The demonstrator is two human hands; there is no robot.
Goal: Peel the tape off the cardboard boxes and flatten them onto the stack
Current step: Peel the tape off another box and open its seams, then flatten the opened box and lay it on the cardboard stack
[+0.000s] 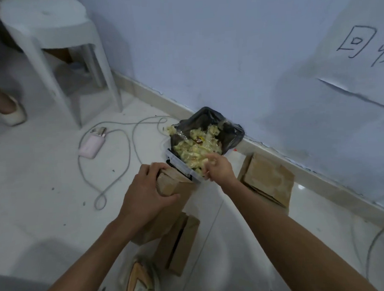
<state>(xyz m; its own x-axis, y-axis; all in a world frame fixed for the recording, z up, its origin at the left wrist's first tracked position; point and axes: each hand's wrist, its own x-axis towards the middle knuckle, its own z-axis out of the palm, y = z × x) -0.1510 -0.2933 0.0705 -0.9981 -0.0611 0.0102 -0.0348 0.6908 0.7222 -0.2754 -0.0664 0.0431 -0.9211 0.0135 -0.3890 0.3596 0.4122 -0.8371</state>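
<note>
My left hand grips the top end of a brown cardboard box that stands on the floor in front of me. My right hand hovers over the near rim of a small bin lined with a black bag and filled with crumpled yellowish tape; its fingers are curled and blurred, and whether they hold tape I cannot tell. A stack of flattened boxes lies by the wall to the right. Another cardboard box lies below the held one.
A white plastic stool stands at the far left, with another person's foot beside it. A pink power bank and its looping cable lie on the white floor. My shoe is at the bottom. The wall runs diagonally behind the bin.
</note>
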